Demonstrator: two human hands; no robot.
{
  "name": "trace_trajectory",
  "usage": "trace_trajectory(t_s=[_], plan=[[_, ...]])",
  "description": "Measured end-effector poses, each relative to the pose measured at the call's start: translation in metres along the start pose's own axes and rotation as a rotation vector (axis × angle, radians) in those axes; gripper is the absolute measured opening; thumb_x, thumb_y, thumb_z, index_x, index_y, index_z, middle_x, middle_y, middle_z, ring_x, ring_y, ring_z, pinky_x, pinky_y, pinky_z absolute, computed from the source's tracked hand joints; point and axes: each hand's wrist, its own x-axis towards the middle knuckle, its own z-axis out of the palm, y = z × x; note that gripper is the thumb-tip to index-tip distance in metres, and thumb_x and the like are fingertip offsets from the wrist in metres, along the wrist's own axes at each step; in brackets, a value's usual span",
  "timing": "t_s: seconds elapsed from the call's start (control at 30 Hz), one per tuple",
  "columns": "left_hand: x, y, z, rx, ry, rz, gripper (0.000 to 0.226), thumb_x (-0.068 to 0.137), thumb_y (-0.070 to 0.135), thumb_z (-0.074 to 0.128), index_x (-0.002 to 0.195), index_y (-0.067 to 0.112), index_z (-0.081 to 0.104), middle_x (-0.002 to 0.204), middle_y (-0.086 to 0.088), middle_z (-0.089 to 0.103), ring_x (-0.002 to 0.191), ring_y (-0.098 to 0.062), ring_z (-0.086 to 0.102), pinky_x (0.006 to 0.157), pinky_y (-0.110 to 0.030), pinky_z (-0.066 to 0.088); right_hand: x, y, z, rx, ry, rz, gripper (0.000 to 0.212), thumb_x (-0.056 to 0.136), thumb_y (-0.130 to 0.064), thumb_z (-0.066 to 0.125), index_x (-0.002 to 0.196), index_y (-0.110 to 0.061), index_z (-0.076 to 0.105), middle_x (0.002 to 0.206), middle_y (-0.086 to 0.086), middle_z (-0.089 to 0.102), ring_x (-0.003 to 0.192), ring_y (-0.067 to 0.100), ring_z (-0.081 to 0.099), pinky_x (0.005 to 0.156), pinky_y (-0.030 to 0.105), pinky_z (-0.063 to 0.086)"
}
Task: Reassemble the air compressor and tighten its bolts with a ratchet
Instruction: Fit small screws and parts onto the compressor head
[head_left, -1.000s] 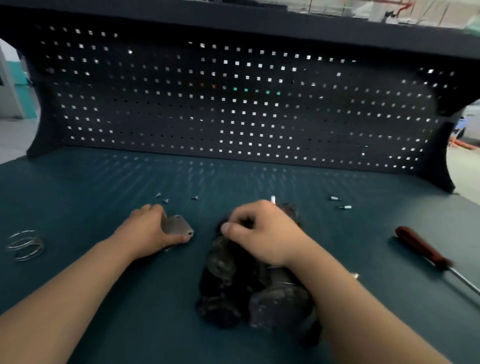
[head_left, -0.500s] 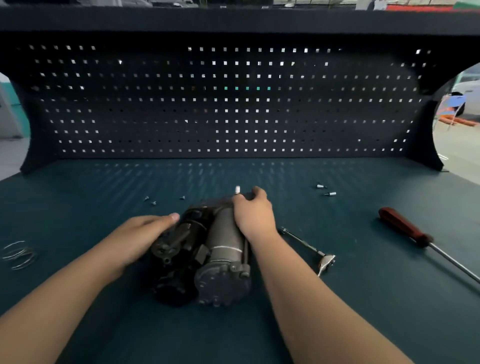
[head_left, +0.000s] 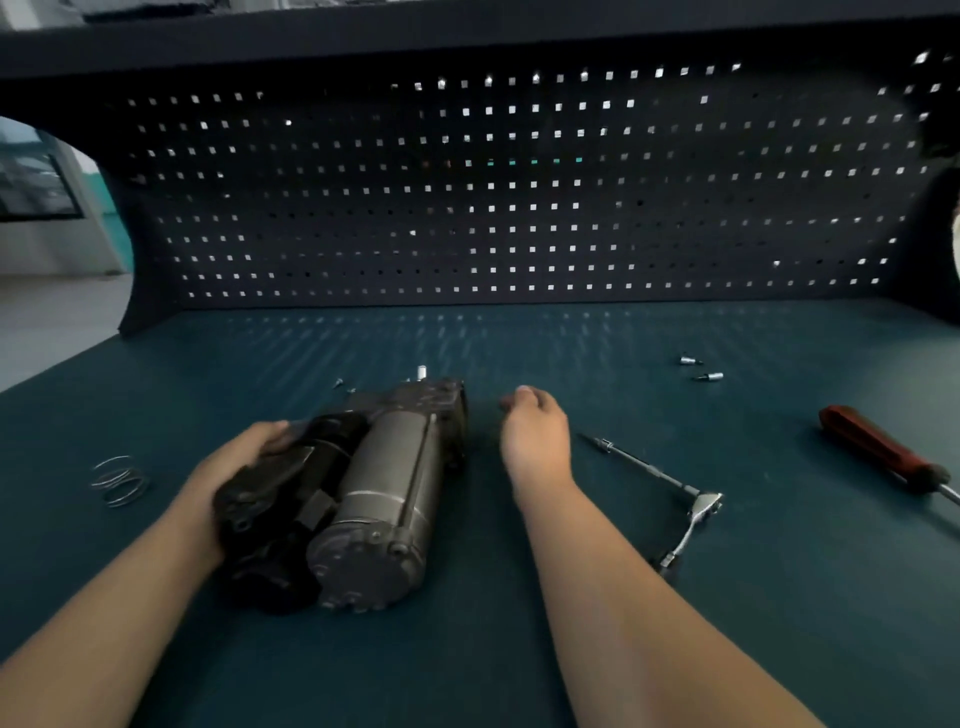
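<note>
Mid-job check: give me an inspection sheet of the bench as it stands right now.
Surface: teal bench mat.
Job's things: air compressor lying centre-left; ratchet on the mat right of it, untouched; small metal pieces, two, farther back-right.
Clutter: wire spring at left; red-handled screwdriver far right.
Grips: left hand holds the compressor's black side; right hand beside it, loosely curled, empty.
Cables: nothing seen.
Surroundings: pegboard behind the bench.
</note>
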Motion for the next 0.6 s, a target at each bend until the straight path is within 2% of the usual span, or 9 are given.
trace_trajectory(t_s=[0.1, 0.17, 0.27, 0.33, 0.4, 0.43, 0.47, 0.53, 0.6], plan=[[-0.022, -0.006, 0.013, -0.019, 0.005, 0.083, 0.029, 0.092, 0.037, 0.056, 0.094, 0.012, 0.071, 0.078, -0.002, 0.074, 0.063, -0.014, 0.070, 0.068, -0.031, 0.046, 0.004, 0.002, -0.003, -0.019, -0.144, 0.055, 0.020, 0.098, -0.039, 0.044, 0.092, -0.025, 0.057, 0.102, -0.004, 0.064, 0.102, 0.021, 0.061, 0.097, 0.040, 0.045], [-0.039, -0.012, 0.024, 0.040, -0.019, 0.141, 0.026, 0.089, 0.038, 0.060, 0.084, 0.015, 0.072, 0.076, -0.001, 0.074, 0.064, -0.014, 0.070, 0.064, -0.029, 0.045, 0.007, 0.001, -0.005, -0.053, -0.176, 0.052, 0.022, 0.095, -0.044, 0.049, 0.096, -0.025, 0.059, 0.098, -0.008, 0.063, 0.097, 0.016, 0.061, 0.092, 0.035, 0.044], [-0.059, -0.019, 0.045, 0.230, -0.162, 0.298, 0.015, 0.089, 0.031, 0.063, 0.087, 0.019, 0.072, 0.084, 0.009, 0.074, 0.085, -0.008, 0.069, 0.074, -0.020, 0.046, 0.011, -0.014, -0.017, -0.216, -0.087, -0.073, 0.031, 0.093, -0.037, 0.057, 0.112, -0.013, 0.065, 0.107, 0.000, 0.067, 0.095, 0.016, 0.059, 0.084, 0.025, 0.039], [-0.063, -0.025, 0.054, 0.382, -0.255, 0.336, 0.008, 0.093, 0.027, 0.060, 0.094, 0.027, 0.068, 0.087, 0.022, 0.072, 0.086, 0.010, 0.064, 0.071, -0.006, 0.043, 0.012, -0.026, -0.032, -0.302, -0.006, -0.144, 0.033, 0.092, -0.032, 0.059, 0.116, -0.009, 0.065, 0.110, 0.003, 0.068, 0.097, 0.015, 0.062, 0.084, 0.022, 0.044], [-0.056, -0.030, 0.055, 0.476, -0.268, 0.317, 0.011, 0.094, 0.030, 0.058, 0.102, 0.029, 0.067, 0.090, 0.020, 0.069, 0.080, 0.007, 0.063, 0.063, -0.009, 0.045, 0.012, -0.035, -0.047, -0.308, -0.017, -0.178, 0.024, 0.092, -0.031, 0.060, 0.110, -0.016, 0.065, 0.098, -0.007, 0.068, 0.079, 0.002, 0.061, 0.066, 0.012, 0.046], [-0.050, -0.030, 0.052, 0.450, -0.253, 0.271, 0.013, 0.095, 0.030, 0.057, 0.101, 0.026, 0.068, 0.083, 0.016, 0.066, 0.069, 0.001, 0.061, 0.052, -0.015, 0.044, 0.011, -0.038, -0.052, -0.324, -0.042, -0.188, 0.022, 0.091, -0.033, 0.060, 0.109, -0.021, 0.065, 0.094, -0.012, 0.066, 0.075, -0.004, 0.058, 0.058, 0.011, 0.043], [-0.045, -0.027, 0.048, 0.347, -0.227, 0.176, 0.016, 0.096, 0.030, 0.055, 0.100, 0.022, 0.068, 0.072, 0.010, 0.060, 0.056, -0.004, 0.053, 0.043, -0.017, 0.037, 0.009, -0.039, -0.054, -0.358, -0.069, -0.196, 0.024, 0.091, -0.034, 0.060, 0.112, -0.024, 0.065, 0.095, -0.014, 0.065, 0.076, -0.004, 0.056, 0.059, 0.012, 0.040], [-0.037, -0.015, 0.036, -0.015, -0.209, -0.085, 0.025, 0.098, 0.031, 0.049, 0.098, 0.012, 0.065, 0.060, 0.003, 0.044, 0.042, -0.006, 0.038, 0.034, -0.015, 0.024, 0.008, -0.036, -0.055, -0.451, -0.104, -0.229, 0.031, 0.090, -0.033, 0.060, 0.120, -0.023, 0.064, 0.103, -0.011, 0.061, 0.089, 0.006, 0.056, 0.074, 0.019, 0.038], [-0.027, -0.003, 0.019, -0.308, -0.140, -0.182, 0.031, 0.099, 0.033, 0.044, 0.095, 0.008, 0.062, 0.057, 0.002, 0.043, 0.039, -0.006, 0.038, 0.032, -0.012, 0.024, 0.006, -0.033, -0.054, -0.479, -0.114, -0.239, 0.033, 0.091, -0.030, 0.060, 0.123, -0.022, 0.062, 0.110, -0.009, 0.058, 0.101, 0.009, 0.052, 0.086, 0.023, 0.035]])
